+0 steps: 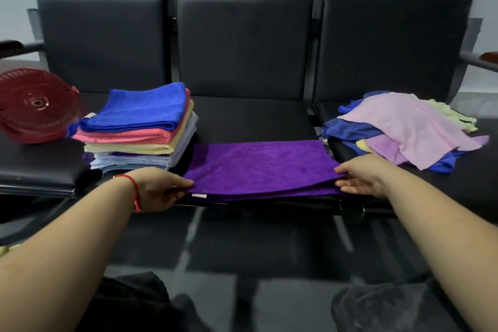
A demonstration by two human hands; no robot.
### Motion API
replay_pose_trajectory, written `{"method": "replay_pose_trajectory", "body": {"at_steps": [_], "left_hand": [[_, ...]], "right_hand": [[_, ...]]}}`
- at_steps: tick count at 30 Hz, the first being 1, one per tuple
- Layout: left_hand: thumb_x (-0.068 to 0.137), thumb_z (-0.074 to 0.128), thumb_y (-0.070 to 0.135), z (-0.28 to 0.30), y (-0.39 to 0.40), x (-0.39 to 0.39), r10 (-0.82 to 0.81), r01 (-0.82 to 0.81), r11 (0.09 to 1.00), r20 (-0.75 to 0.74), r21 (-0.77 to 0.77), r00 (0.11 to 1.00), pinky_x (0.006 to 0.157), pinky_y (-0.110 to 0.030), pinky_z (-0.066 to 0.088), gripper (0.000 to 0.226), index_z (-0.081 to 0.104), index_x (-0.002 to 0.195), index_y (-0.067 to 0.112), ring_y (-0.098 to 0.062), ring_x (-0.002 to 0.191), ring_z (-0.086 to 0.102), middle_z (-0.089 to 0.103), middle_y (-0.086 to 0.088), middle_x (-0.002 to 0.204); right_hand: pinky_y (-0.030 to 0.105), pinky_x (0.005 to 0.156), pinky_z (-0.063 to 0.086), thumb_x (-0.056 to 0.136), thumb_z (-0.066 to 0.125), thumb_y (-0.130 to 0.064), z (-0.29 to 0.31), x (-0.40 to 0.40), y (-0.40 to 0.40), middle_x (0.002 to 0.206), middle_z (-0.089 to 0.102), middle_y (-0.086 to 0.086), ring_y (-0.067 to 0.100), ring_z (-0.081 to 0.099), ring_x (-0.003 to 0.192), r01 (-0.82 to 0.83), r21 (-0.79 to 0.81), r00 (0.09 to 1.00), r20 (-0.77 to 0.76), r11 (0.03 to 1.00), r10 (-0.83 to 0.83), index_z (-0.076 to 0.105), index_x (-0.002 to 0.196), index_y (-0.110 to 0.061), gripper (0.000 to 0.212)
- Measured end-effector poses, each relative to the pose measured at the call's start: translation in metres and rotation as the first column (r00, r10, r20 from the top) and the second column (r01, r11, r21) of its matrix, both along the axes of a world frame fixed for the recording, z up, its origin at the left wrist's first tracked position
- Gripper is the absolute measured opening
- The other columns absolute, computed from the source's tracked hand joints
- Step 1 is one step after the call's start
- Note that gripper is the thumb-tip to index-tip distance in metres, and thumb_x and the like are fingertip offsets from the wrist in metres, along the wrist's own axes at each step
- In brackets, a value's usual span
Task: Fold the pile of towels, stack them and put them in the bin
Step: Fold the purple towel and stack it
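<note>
Row of three black padded seats (pixel 242 67) fills the far half of the view, dark glossy floor (pixel 242 264) near. Both forearms reach forward from the near corners, converging on the middle seat's near edge. Purple towel (pixel 258 167) lies folded in half on the middle seat, wide side left to right, top layer flat, small white tag at its near left corner. Left hand (pixel 156 188) at the towel's near left corner, palm turned inward, thumb on top and fingers under the edge, pinching the layers; red string bracelet (pixel 134 191) on that wrist. Right hand (pixel 361 180) at the near right corner, thumb over the top layer, fingers curled beneath, also pinching the towel. Unfolded pile of towels (pixel 404 129) on the right seat, pink, lilac, blue and pale yellow, loose and overlapping. Folded stack (pixel 140 129) on the left part of the middle seat, just beside the purple towel: blue on top, then pink, yellow, purple, light blue-grey. Red slatted bin (pixel 35 105) on the left seat, tipped on its side, base facing the camera, near the stack but apart from it.
</note>
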State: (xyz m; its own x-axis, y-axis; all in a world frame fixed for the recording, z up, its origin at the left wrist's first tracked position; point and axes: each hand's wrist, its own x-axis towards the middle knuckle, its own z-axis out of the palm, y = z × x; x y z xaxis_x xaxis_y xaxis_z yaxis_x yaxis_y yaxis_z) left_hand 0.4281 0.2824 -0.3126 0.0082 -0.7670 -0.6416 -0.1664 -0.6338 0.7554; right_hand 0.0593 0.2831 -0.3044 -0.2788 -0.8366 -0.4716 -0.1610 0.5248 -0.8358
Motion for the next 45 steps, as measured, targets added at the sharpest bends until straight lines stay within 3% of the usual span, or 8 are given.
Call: {"method": "replay_pose_trajectory", "body": {"at_steps": [6,12,21,28,31,34,38,45], "left_hand": [[0.090,0.062,0.012,-0.008,0.006,-0.001,-0.077,0.070,0.996,0.156,0.050,0.985,0.038,-0.011,0.040,0.017,0.059,0.073,0.010,-0.009,0.050,0.052,0.059,0.000,0.049],[0.092,0.057,0.019,-0.008,0.007,-0.006,-0.025,0.022,0.998,0.042,0.064,0.999,0.061,-0.029,0.050,0.015,0.056,0.080,0.010,-0.024,0.073,0.059,0.062,-0.012,0.077],[0.091,0.060,0.019,-0.010,0.008,-0.003,0.054,-0.054,0.998,0.016,-0.038,0.998,0.068,-0.029,0.044,0.015,0.054,0.079,0.010,-0.021,0.071,0.055,0.053,-0.008,0.075],[0.090,0.059,0.017,-0.014,0.012,-0.010,0.015,-0.018,0.996,-0.033,-0.092,0.999,0.067,-0.027,0.041,0.014,0.061,0.076,0.015,-0.018,0.072,0.055,0.061,0.003,0.053],[0.090,0.059,0.015,-0.014,0.014,-0.011,0.011,-0.013,0.996,-0.023,-0.087,1.000,0.065,-0.026,0.043,0.014,0.060,0.076,0.015,-0.017,0.069,0.059,0.063,-0.001,0.064],[0.091,0.058,0.010,-0.014,0.014,-0.011,0.028,-0.029,0.993,-0.013,-0.114,1.000,0.054,-0.022,0.049,0.015,0.057,0.076,0.012,-0.012,0.052,0.065,0.063,-0.003,0.065],[0.093,0.054,0.005,-0.006,0.013,-0.010,0.096,-0.117,0.972,-0.111,-0.202,0.989,0.041,-0.014,0.048,0.017,0.053,0.076,0.010,-0.010,0.044,0.064,0.061,-0.005,0.062],[0.093,0.045,-0.001,0.016,0.015,-0.011,0.144,-0.222,0.929,-0.265,-0.294,0.953,0.040,-0.014,0.048,0.018,0.051,0.078,0.007,-0.010,0.041,0.062,0.061,-0.005,0.051]], "right_hand": [[0.025,0.043,0.052,0.094,0.055,-0.010,-0.004,-0.006,0.003,0.080,0.055,0.010,0.018,0.059,0.063,-0.107,0.103,0.966,-0.226,0.989,0.128,0.053,0.084,-0.005,0.012],[0.034,0.064,0.049,0.096,0.052,-0.019,-0.006,-0.002,0.006,0.085,0.057,0.012,0.022,0.057,0.076,-0.181,0.149,0.956,-0.206,0.972,0.209,0.055,0.085,-0.008,0.016],[0.016,0.041,0.043,0.094,0.058,-0.018,-0.004,-0.009,0.007,0.078,0.060,0.007,0.013,0.057,0.061,-0.166,0.198,0.961,-0.188,0.966,0.204,0.056,0.086,-0.008,0.013],[0.015,0.036,0.042,0.091,0.062,-0.018,-0.003,-0.014,0.008,0.075,0.063,0.007,0.014,0.060,0.062,-0.119,0.196,0.993,0.006,0.973,0.120,0.058,0.085,-0.010,0.011],[0.015,0.037,0.042,0.092,0.061,-0.019,-0.004,-0.014,0.009,0.077,0.064,0.007,0.014,0.061,0.062,-0.115,0.206,0.993,0.062,0.972,0.104,0.057,0.086,-0.011,0.010],[0.013,0.036,0.041,0.091,0.061,-0.014,-0.005,-0.015,0.009,0.063,0.066,0.004,0.010,0.061,0.045,-0.101,0.196,0.992,0.093,0.975,0.084,0.058,0.081,-0.010,0.011],[0.014,0.037,0.043,0.089,0.063,-0.009,-0.001,-0.015,0.007,0.049,0.061,0.002,0.007,0.056,0.039,-0.036,0.079,0.989,0.144,0.996,0.024,0.059,0.076,-0.009,0.014],[0.017,0.045,0.051,0.089,0.060,-0.006,0.023,-0.010,0.012,0.059,0.060,0.001,0.007,0.058,0.047,0.075,-0.143,0.892,0.452,0.987,-0.003,0.061,0.081,-0.009,0.009]]}}
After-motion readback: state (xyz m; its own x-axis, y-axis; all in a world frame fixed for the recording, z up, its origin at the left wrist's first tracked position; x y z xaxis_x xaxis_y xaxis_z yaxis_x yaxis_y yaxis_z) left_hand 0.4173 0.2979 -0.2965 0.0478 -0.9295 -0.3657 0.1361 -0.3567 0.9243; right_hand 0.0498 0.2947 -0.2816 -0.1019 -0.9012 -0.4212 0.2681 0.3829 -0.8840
